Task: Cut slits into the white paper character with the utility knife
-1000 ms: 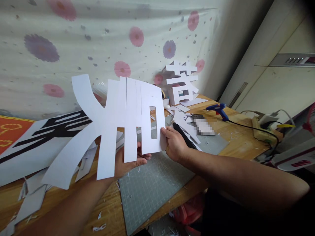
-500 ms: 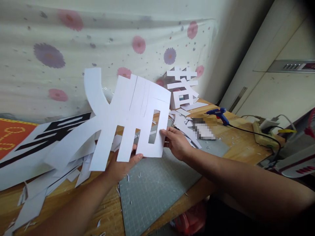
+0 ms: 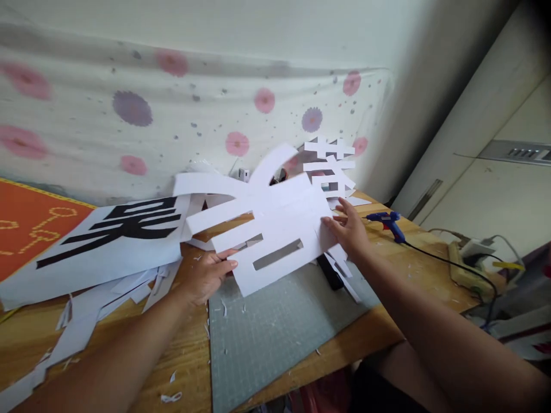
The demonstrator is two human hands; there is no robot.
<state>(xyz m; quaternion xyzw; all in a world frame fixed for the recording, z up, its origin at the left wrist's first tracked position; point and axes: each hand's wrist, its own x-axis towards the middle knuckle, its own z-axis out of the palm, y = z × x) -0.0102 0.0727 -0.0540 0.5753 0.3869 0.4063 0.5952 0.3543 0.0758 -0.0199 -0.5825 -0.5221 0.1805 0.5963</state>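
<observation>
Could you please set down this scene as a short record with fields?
Setting: wooden table against a wall hung with a flowered cloth
Left hand: grips the lower left edge of the white paper cutout
Right hand: fingers on the cutout's right end
Cutout: held low over the grey cutting mat, long side roughly level
Nearby: printed sheet with black strokes at left, blue glue gun at right, standing white paper character behind, paper scraps
</observation>
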